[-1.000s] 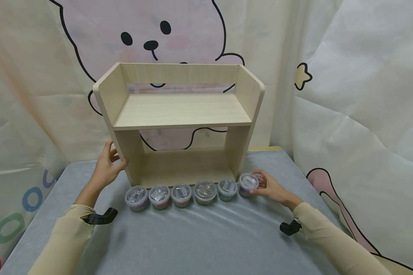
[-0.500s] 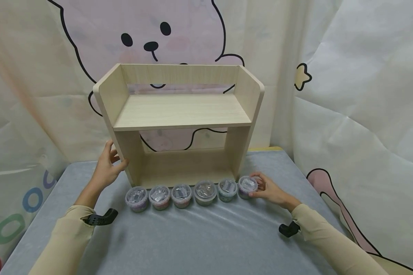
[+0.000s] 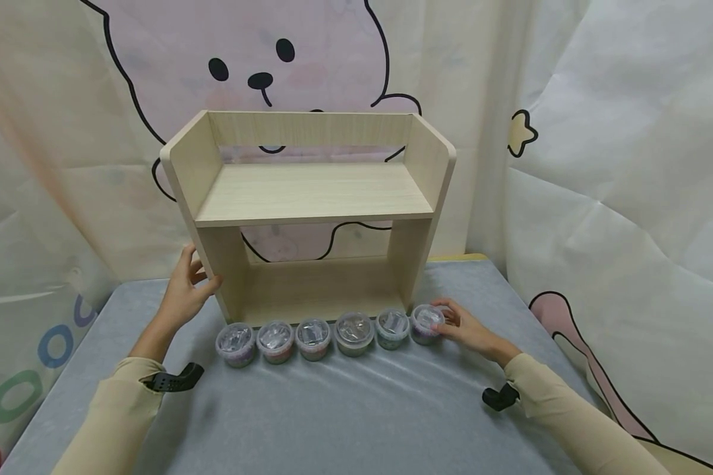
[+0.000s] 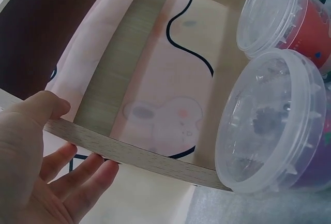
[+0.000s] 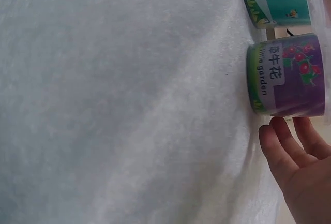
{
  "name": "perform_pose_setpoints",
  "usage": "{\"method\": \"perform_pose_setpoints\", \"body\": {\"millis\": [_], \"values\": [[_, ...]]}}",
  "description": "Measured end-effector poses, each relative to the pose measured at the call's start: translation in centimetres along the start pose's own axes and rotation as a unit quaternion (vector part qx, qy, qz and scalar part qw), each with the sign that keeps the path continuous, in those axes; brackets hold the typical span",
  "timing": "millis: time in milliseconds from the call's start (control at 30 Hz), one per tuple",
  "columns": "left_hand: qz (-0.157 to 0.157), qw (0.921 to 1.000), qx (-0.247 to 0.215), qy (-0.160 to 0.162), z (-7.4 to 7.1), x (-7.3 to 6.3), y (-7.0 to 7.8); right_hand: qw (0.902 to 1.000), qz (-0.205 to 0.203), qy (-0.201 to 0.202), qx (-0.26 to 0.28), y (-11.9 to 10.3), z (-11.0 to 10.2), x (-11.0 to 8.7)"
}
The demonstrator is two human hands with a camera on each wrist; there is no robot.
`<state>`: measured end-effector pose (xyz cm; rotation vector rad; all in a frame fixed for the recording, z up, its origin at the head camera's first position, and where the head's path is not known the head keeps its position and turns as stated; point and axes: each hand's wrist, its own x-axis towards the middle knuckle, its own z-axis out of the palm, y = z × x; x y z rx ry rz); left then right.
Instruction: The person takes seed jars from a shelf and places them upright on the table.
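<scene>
A light wood two-tier shelf [image 3: 315, 191] stands at the back of the table. My left hand [image 3: 184, 287] grips its left side panel, thumb at the front edge and fingers on the outer face, as the left wrist view shows. Several lidded plastic cups [image 3: 354, 333] stand upright in a row before the shelf. At the row's right end, my right hand [image 3: 466, 330] touches the side of a purple cup [image 5: 295, 76] labelled "little garden" with its fingertips. A teal cup [image 5: 276, 1] is beside it. The cup partly hides the far fingers in the head view.
A pale blue cloth [image 3: 333, 415] covers the table. Behind the shelf hangs a cream curtain [image 3: 451, 79] with a cartoon bear print, and more printed fabric closes off both sides. In the left wrist view, a clear cup lid [image 4: 264, 123] sits near the shelf's lower front.
My right hand and the purple cup have shifted slightly left, toward the row. The right thumb has moved up along the cup toward its lid. My left hand stays on the shelf.
</scene>
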<state>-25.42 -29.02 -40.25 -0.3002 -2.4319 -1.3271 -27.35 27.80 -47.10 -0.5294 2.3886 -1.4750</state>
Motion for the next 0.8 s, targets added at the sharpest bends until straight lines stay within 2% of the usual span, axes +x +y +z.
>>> {"method": "perform_pose_setpoints", "body": {"millis": [367, 467, 633, 800], "values": [[0.002, 0.9996, -0.027, -0.003, 0.3, -0.6, -0.5, 0.9975, -0.007, 0.061, -0.035, -0.6, -0.1, 0.3], [-0.003, 0.9998, -0.021, 0.000, 0.4, -1.0, -0.5, 0.9964, -0.023, 0.076, -0.030, -0.8, -0.4, 0.4], [-0.010, 0.9996, -0.027, 0.006, 0.5, -1.6, -0.8, 0.9940, -0.028, 0.104, -0.017, -1.4, -0.7, 0.4], [-0.014, 0.9994, -0.019, 0.025, 0.6, -2.2, -1.0, 0.9927, -0.039, 0.114, -0.002, -2.0, -0.7, 0.6]]}}
